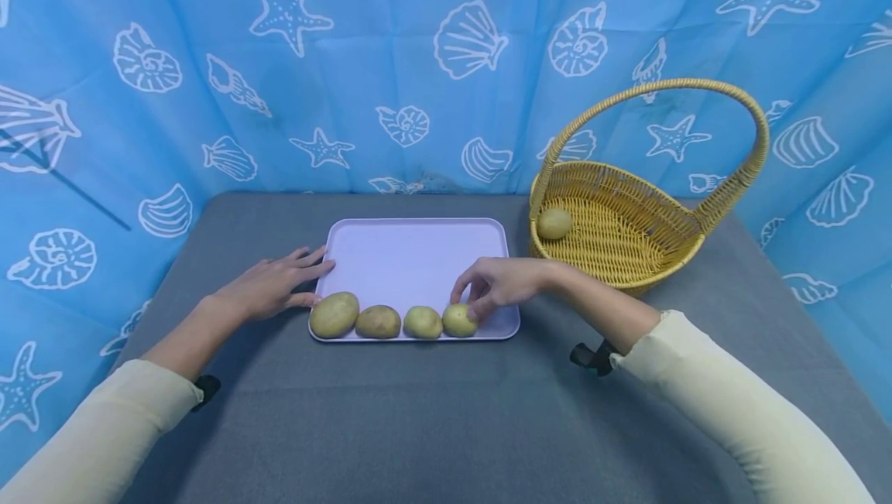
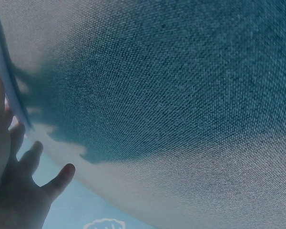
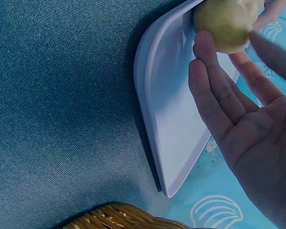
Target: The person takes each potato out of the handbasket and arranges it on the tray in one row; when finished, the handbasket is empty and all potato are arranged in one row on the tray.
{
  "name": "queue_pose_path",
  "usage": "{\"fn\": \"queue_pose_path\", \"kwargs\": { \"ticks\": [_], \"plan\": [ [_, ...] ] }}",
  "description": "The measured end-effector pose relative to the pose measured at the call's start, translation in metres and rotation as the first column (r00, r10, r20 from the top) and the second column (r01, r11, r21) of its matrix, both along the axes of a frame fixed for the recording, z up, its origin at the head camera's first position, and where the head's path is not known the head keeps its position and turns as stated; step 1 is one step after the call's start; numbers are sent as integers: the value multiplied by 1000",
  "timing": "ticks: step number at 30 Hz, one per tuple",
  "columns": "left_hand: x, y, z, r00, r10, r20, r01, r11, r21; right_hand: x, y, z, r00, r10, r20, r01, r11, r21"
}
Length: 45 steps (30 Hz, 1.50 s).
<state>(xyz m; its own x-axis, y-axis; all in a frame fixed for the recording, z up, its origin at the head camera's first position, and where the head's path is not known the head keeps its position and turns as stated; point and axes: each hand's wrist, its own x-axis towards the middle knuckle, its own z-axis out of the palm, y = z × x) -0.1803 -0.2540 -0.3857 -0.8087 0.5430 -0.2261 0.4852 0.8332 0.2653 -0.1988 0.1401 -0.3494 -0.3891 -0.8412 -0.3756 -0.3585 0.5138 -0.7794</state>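
Note:
Along the near edge of a pale lilac tray (image 1: 411, 256) lies a row of potatoes. The leftmost potato (image 1: 334, 314) is the largest; beside it is a browner potato (image 1: 379, 322), then a smaller potato (image 1: 422, 323). My right hand (image 1: 496, 287) pinches the rightmost potato (image 1: 458, 320) between thumb and fingers, close against its neighbour. The right wrist view also shows this potato (image 3: 224, 24) at the fingertips. With fingers spread, my left hand (image 1: 279, 283) rests at the tray's left edge, its thumb near the largest potato. The left wrist view shows only part of that hand (image 2: 26, 186).
To the right of the tray stands a yellow wicker basket (image 1: 686, 252) with a tall arched handle. One potato (image 1: 555, 223) lies inside at its left. Grey cloth (image 1: 390, 419) covers the table, and a blue shell-patterned curtain (image 1: 397, 47) hangs behind.

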Motion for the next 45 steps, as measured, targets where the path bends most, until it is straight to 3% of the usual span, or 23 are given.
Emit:
{"fn": "queue_pose_path", "kwargs": {
  "ticks": [10, 21, 28, 32, 40, 45],
  "plan": [
    [-1, 0, -2, 1000, 2, -5, -2, 1000, -6, -1, -2, -7, 999, 13, -42, -13, 1000, -16],
    [0, -1, -1, 1000, 7, -8, -7, 1000, -10, -2, 0, 0, 999, 6, -36, -4, 998, 59],
    [3, 1, 2, 1000, 14, -10, -14, 1000, 2, -7, 25, 25, 997, -69, 18, 68, 995, 76],
    [2, 1, 2, 1000, 13, -11, -13, 1000, 5, -14, 48, 44, 991, -133, -31, 135, 987, 91],
    [1, 1, 2, 1000, 8, -5, -8, 1000, 6, -28, 98, 78, 963, -266, -46, 270, 957, 102],
    [2, 2, 2, 1000, 1, -13, -1, 1000, 7, -38, 124, 83, 938, -343, -42, 346, 933, 99]
  ]
}}
